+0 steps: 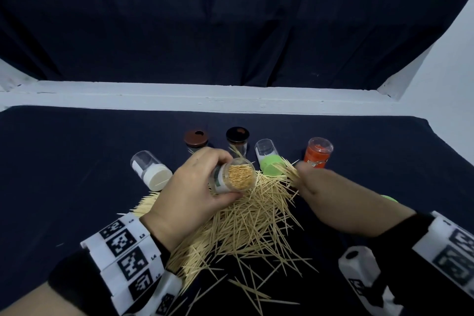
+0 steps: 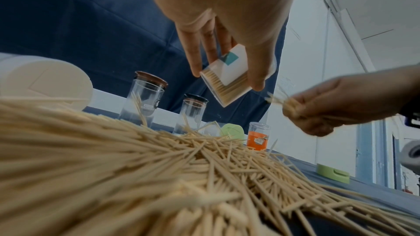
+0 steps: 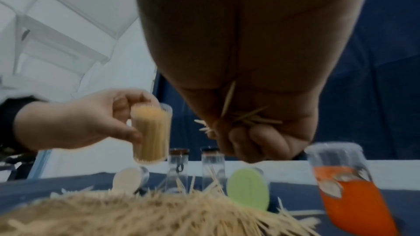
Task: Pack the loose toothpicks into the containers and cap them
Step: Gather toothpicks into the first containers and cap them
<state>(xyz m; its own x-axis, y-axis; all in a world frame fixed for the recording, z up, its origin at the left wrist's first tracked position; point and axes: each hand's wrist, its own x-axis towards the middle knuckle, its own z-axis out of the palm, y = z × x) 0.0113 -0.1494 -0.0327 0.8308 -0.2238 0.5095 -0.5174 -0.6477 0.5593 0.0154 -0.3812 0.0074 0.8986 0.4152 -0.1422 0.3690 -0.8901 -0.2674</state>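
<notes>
Your left hand (image 1: 187,187) is gripping the nearly full clear container (image 1: 234,178), tilting its mouth toward your right hand (image 1: 331,195), whose grip is closing on a toothpick bundle (image 1: 289,170) above the bench (image 1: 64,174) pile (image 1: 246,223), probably for easy feeding.

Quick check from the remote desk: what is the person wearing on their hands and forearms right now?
Both hands are bare, no gloves. The left hand and right hand each come out of a black sleeve. Each forearm carries a white band of blocks printed with black-and-white square tags, some with small labels. A white wrist camera housing with a dark round lens sits beside the right forearm.
</notes>
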